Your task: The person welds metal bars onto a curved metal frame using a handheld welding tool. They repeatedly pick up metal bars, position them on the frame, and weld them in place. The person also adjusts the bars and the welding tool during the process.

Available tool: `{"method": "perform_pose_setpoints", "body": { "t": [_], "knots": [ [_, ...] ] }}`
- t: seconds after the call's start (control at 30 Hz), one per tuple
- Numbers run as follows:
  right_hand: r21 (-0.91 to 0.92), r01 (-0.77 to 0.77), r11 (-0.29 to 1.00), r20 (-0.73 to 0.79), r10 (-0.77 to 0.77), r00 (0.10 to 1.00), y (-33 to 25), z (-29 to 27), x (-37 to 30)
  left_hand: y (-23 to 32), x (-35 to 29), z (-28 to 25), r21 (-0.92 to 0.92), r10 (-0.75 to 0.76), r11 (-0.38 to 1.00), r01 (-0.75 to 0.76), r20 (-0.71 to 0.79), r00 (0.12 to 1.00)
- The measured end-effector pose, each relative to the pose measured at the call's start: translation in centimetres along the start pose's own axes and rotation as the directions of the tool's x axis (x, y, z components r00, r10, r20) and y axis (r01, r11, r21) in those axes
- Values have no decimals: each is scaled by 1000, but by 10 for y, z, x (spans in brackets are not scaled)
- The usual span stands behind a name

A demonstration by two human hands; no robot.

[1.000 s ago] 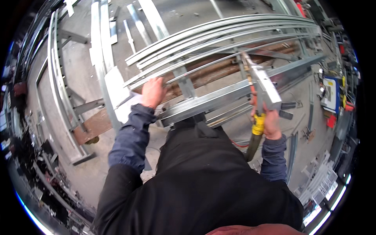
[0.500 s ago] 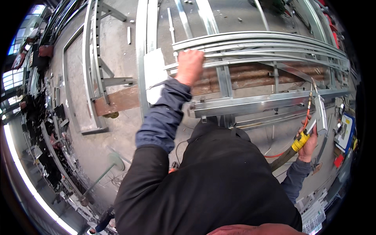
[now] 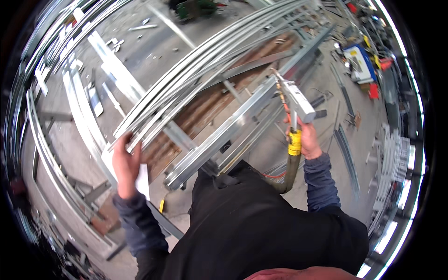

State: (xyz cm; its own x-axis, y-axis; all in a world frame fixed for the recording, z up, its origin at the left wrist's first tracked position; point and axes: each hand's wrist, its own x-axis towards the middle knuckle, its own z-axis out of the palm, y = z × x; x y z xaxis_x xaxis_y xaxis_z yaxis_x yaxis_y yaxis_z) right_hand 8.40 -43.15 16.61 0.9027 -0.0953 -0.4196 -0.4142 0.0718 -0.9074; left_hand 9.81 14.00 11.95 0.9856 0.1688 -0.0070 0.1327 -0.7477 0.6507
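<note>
My right hand (image 3: 308, 138) is wrapped round a handheld welding torch (image 3: 295, 103). The torch has a silver box-shaped head, a yellow collar and a thick dark hose, with an orange line along it. Its thin tip points away from me, over a long metal channel (image 3: 233, 123). My left hand (image 3: 125, 165) is open, thumb and fingers apart, at the near-left ends of a bundle of long thin metal rails (image 3: 196, 58). Whether its fingertips touch the rails I cannot tell. A white sheet (image 3: 143, 181) lies beside that hand.
Below the rails runs a rusty brown beam (image 3: 196, 111). Metal frames (image 3: 56, 161) stand at the left. A blue and white case (image 3: 359, 63) is at the far right, with loose metal strips (image 3: 346, 156) nearer on the floor. A green machine (image 3: 193, 8) stands at the far edge.
The view has swung round to the right, so the rails now slant. My left hand has opened from its grip on the rails' ends. My right hand still holds the torch.
</note>
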Motion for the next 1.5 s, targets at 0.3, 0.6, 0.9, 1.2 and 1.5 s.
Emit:
{"method": "perform_pose_setpoints", "body": {
  "t": [0.3,0.6,0.9,1.2,1.5],
  "knots": [
    [297,201,933,-317,-102,943,-50,-18,103,221,-65,207,-622,531,778,-83,581,617],
    [639,148,755,-417,179,891,31,-118,147,280,-85,296,-463,385,885,-55,660,645],
    [543,-96,834,-191,235,953,105,-156,200,312,-92,349,-356,171,926,128,696,697],
    [12,106,994,-131,-103,986,171,-116,109,281,-53,398,-380,25,878,292,645,763],
    [70,-390,918,-628,344,698,395,-123,-152,279,-5,434,-230,154,973,11,686,711]
  ]
}}
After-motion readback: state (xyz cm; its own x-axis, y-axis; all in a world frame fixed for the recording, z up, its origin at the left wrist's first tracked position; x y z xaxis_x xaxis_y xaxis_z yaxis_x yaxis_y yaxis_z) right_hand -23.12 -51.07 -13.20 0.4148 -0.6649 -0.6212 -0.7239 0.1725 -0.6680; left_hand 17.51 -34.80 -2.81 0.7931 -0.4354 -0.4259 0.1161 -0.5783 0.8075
